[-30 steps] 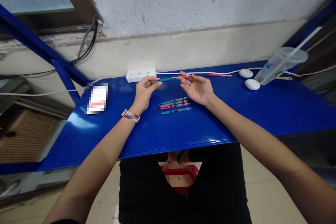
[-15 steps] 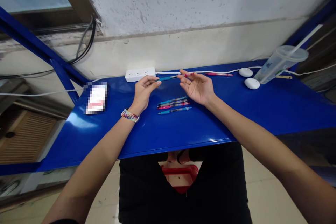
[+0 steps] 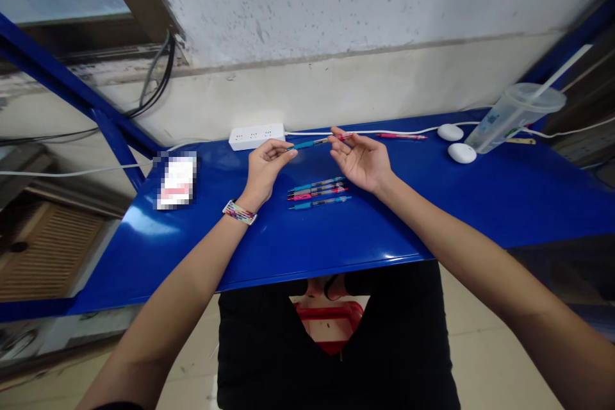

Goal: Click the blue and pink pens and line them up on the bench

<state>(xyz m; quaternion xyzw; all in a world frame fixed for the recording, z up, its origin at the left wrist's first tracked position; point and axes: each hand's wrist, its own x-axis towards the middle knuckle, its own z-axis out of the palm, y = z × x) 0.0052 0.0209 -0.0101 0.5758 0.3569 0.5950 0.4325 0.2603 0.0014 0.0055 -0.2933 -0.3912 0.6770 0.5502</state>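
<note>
Above the blue tabletop a pen with a blue grip and a red end stretches between my hands. My left hand pinches its blue end between thumb and fingertips. At the red end is my right hand, palm up, with the thumb and index finger at the pen and the other fingers loosely curled. Part of the pen is hidden behind these fingers. Below lie several pens side by side: a lone blue pen nearest me, then a red pen, with others just beyond.
A white power strip sits by the wall, its cable running right. Another red pen lies behind my right hand. To the right are two white rounded objects and a tilted clear cup with a straw. A blurred-out item lies left.
Both hands and the pen between them have shifted very slightly to the right. The pens on the table have stayed in place.
</note>
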